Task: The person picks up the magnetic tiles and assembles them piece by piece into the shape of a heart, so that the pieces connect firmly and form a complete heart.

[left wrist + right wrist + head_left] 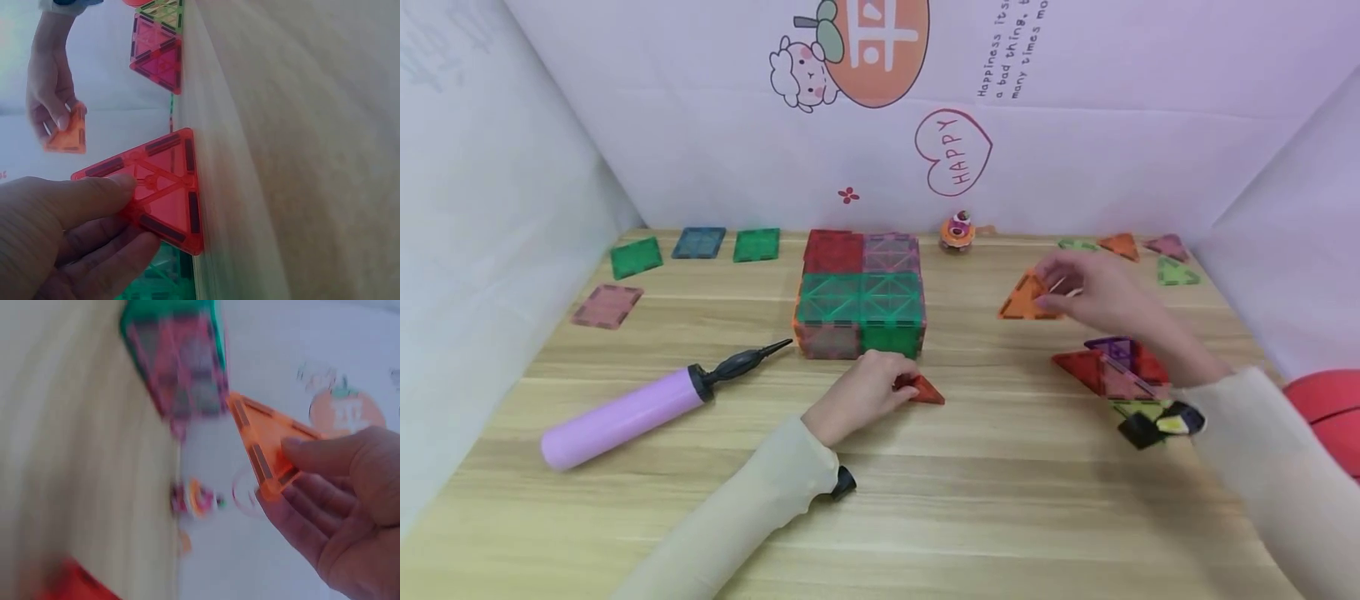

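Observation:
My left hand (872, 387) pinches a red triangular magnetic tile (164, 187) between thumb and fingers. It stands on edge at the table, just in front of a box built of square magnetic tiles (891, 300), with green, red and pink faces. Over on the right, my right hand (1093, 287) holds an orange triangular magnetic tile (269, 440) by one side, raised above the tabletop. Below that hand sits a group of joined triangle tiles (1123, 371) in red, purple, pink and light green, partly covered by the right forearm.
Loose square tiles (698, 242) lie at the back left, and small triangle tiles (1120, 245) at the back right. A purple hand pump (625, 419) rests on the left. A little toy figure (957, 232) stands by the back wall. A red ball (1330, 408) is at the right edge.

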### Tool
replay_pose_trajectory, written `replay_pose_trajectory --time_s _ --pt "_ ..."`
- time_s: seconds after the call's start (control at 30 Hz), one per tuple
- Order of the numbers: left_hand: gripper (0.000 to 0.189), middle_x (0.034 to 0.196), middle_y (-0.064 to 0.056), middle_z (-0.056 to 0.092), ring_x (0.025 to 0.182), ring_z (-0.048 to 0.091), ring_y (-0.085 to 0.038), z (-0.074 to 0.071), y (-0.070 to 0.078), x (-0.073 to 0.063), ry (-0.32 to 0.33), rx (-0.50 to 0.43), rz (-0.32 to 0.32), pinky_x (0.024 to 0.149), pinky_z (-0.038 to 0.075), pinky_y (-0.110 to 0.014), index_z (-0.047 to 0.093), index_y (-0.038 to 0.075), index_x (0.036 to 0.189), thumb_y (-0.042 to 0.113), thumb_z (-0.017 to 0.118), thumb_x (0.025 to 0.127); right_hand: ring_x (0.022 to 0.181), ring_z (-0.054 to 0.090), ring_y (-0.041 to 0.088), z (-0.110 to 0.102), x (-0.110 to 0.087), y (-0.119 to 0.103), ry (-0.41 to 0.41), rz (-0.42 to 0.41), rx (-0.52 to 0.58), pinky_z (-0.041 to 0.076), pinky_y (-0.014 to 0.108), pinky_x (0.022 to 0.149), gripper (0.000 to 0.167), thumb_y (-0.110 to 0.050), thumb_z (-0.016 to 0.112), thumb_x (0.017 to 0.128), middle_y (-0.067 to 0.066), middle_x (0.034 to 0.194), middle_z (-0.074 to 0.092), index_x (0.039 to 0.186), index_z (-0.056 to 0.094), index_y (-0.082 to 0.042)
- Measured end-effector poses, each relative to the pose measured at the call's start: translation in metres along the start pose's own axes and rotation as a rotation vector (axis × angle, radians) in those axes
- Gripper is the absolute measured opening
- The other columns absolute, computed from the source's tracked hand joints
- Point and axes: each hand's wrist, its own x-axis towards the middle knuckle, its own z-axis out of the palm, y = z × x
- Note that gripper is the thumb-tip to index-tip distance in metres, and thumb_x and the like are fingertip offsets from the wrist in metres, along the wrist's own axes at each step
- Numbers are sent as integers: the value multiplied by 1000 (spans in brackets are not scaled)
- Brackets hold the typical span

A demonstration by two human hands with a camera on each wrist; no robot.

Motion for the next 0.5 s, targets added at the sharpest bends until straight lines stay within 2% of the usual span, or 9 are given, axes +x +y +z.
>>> replay_pose_trajectory --time_s 0.13,0.23,0.37,0.5 --pt "11 90 -4 70 76 60 -12 1 0 -1 -10 -25 -16 69 49 -23 72 7 95 13 69 88 77 62 8 28 -24 -16 47 33 141 49 18 63 21 -5 72 83 12 90 65 98 59 -2" --pt "12 92 -5 70 79 62 -13 2 -1 -1 -7 -40 -16 71 51 -25 72 6 97 12 68 88 75 60 3 48 -35 -24 51 76 249 50 20 62 21 -3 71 83 12 89 63 97 56 -1" --pt "13 94 -6 71 82 64 -15 1 -1 -1 3 -39 -7 74 52 -26 72 6 99 12 68 88 79 62 9 74 -41 -29 29 98 375 51 22 62 20 2 70 83 14 91 62 95 54 0" --pt "13 94 -6 71 82 64 -15 1 -1 -1 5 -26 0 74 52 -27 72 7 98 13 69 88 86 64 17 96 -41 -31 13 108 427 52 22 69 21 4 70 81 13 93 60 92 53 0"
